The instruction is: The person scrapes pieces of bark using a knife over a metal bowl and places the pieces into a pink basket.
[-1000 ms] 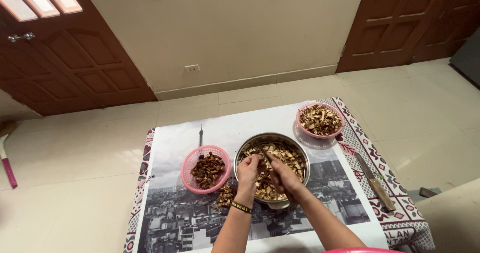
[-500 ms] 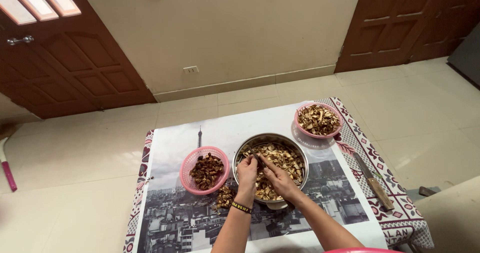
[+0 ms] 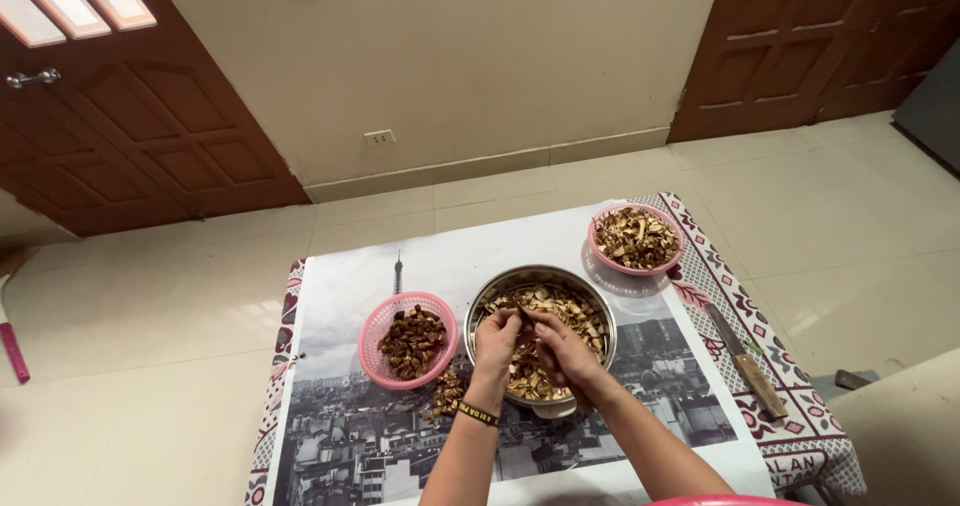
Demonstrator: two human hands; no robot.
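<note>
Head view. I see both forearms reaching forward over the round steel bowl (image 3: pixel 541 338), which sits mid-table on the glossy printed cloth (image 3: pixel 340 446). The left hand (image 3: pixel 497 341) and right hand (image 3: pixel 562 351) meet above it, fingers curled narrow, pinching one small brown piece (image 3: pixel 522 313) between them. The bowl holds dry, curled tan chips. A pink meshed plastic basket (image 3: pixel 385 351) of darker pieces stands just beside it.
</note>
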